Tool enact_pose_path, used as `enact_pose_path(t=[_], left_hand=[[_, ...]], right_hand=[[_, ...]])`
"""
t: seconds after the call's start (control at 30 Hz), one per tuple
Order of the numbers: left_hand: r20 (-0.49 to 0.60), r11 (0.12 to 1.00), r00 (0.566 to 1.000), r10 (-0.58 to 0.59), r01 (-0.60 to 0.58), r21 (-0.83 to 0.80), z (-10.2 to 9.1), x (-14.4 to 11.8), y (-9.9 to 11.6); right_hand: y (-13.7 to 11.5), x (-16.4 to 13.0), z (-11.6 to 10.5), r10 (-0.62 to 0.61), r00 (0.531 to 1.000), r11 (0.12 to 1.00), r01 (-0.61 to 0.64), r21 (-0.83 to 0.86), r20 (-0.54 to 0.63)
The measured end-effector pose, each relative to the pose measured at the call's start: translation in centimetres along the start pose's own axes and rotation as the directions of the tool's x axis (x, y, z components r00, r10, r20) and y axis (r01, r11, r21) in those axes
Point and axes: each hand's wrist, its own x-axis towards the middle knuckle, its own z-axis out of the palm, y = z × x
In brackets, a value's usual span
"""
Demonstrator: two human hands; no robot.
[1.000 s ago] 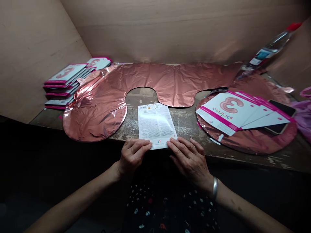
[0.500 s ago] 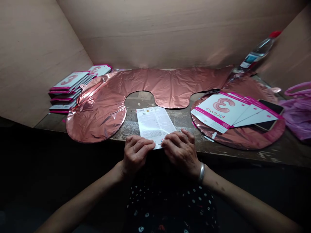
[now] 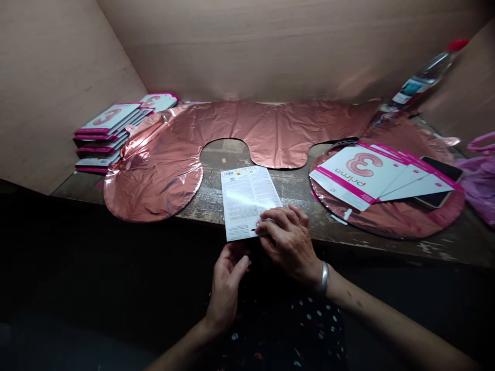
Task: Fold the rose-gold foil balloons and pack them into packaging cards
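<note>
A white printed packaging card (image 3: 247, 198), covered in small text with a barcode at its far left corner, lies at the table's front edge, its near end jutting slightly over. Pinched at its near right corner by my right hand (image 3: 288, 239), the card stays flat; a silver bangle is on that wrist. Just below the card's near edge, apart from it, is my left hand (image 3: 228, 283), thumb raised away from loosely curled fingers and nothing seen in it. Behind the card spreads a large flat rose-gold foil balloon (image 3: 162, 175) shaped like a 3.
On the left are stacked packs (image 3: 110, 121) with pink edges. Several fanned "prima" cards (image 3: 356, 172) rest on the balloon's right end, partly over a phone (image 3: 436, 198). A red-capped bottle (image 3: 425, 77) leans at back right, near a pink plastic bag (image 3: 483, 185). Board walls surround the table.
My left hand has let go of the card's near left corner and dropped below the table edge. My right hand keeps its hold. The view has shifted slightly.
</note>
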Motion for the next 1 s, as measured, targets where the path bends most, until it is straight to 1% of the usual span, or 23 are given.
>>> enact_pose_path(t=[0.03, 0.07, 0.1, 0.17, 0.27, 0.37, 0.5, 0.63, 0.77, 0.83, 0.9, 1.0], left_hand=[[0.032, 0.981, 0.993, -0.112, 0.116, -0.158, 0.8, -0.2, -0.1], [0.054, 0.939, 0.984, -0.167, 0.176, -0.295, 1.4, -0.3, 0.0], [0.057, 0.895, 0.981, -0.186, 0.193, -0.403, 2.0, -0.1, 0.0], [0.025, 0.829, 0.985, -0.174, 0.16, -0.535, 2.9, 0.2, 0.2], [-0.016, 0.796, 0.989, -0.147, 0.109, -0.596, 3.5, 0.6, 0.2], [-0.02, 0.809, 0.993, -0.113, 0.081, -0.582, 3.5, 0.7, -0.1], [-0.054, 0.847, 0.995, -0.089, 0.047, -0.53, 3.3, 0.9, -1.0], [-0.073, 0.852, 0.993, -0.089, 0.038, -0.522, 3.2, 1.2, -1.5], [-0.079, 0.869, 0.993, -0.083, 0.033, -0.494, 3.1, 1.2, -1.1], [-0.081, 0.896, 0.992, -0.099, 0.053, -0.441, 2.8, 1.3, -0.6], [-0.065, 0.925, 0.988, -0.137, 0.104, -0.366, 2.3, 1.5, 0.0], [-0.005, 0.962, 0.98, -0.198, 0.194, -0.191, 1.1, 2.2, 0.7]], right_hand=[[-0.1, -0.2, 0.1, 0.003, 1.0, 1.0, -0.003, 0.0, 0.006], [-0.3, -0.5, 0.2, 0.007, 1.0, 1.0, -0.007, 0.002, 0.013], [-0.5, -0.7, 0.3, 0.012, 1.0, 1.0, -0.012, 0.006, 0.018], [-1.1, -1.2, 0.5, 0.024, 0.999, 0.999, -0.025, 0.021, 0.021], [-2.0, -1.8, 0.9, 0.061, 0.998, 0.997, -0.061, 0.051, -0.004], [-2.6, -2.2, 1.2, 0.101, 0.995, 0.992, -0.099, 0.073, -0.025], [-2.8, -2.3, 1.1, 0.122, 0.992, 0.99, -0.121, 0.078, -0.006], [-2.6, -2.3, 0.8, 0.091, 0.996, 0.994, -0.091, 0.054, 0.014], [-2.4, -2.6, 0.8, 0.056, 0.998, 0.997, -0.057, 0.043, 0.011], [-2.1, -2.6, 0.9, 0.044, 0.999, 0.998, -0.044, 0.038, -0.004], [-1.6, -2.5, 0.9, 0.031, 1.0, 0.999, -0.031, 0.032, -0.006], [-1.0, -2.0, 0.7, 0.02, 1.0, 0.999, -0.021, 0.035, 0.013]])
